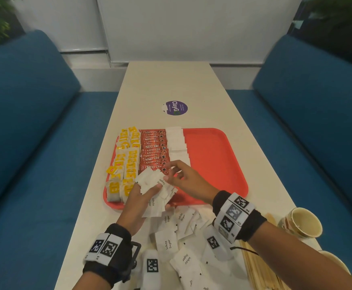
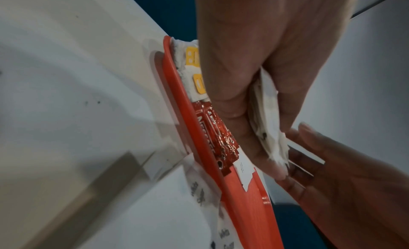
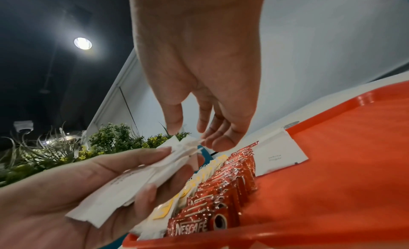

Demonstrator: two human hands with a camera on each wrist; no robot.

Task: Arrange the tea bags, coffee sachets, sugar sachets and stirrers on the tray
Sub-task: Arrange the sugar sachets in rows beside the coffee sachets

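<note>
A red tray (image 1: pixel 215 164) lies across the white table. It holds yellow-tagged tea bags (image 1: pixel 127 164) on the left, a column of red coffee sachets (image 1: pixel 154 152), and a column of white sugar sachets (image 1: pixel 178 143). Over the tray's near edge my left hand (image 1: pixel 150 192) grips a fanned stack of sugar sachets (image 1: pixel 156 185), also seen in the right wrist view (image 3: pixel 132 181). My right hand (image 1: pixel 171 176) meets that stack from the right, and its thumb and fingertips (image 3: pixel 221 140) pinch the end of the top sachet (image 3: pixel 188 144). Wooden stirrers (image 1: pixel 254 266) lie on the table at the near right.
Several loose sugar sachets (image 1: pixel 181 233) are scattered on the table (image 1: pixel 166 80) in front of the tray. Paper cups (image 1: pixel 303 222) stand at the near right edge. A purple sticker (image 1: pixel 175 108) sits beyond the tray. Blue sofas (image 1: pixel 34 122) flank the table.
</note>
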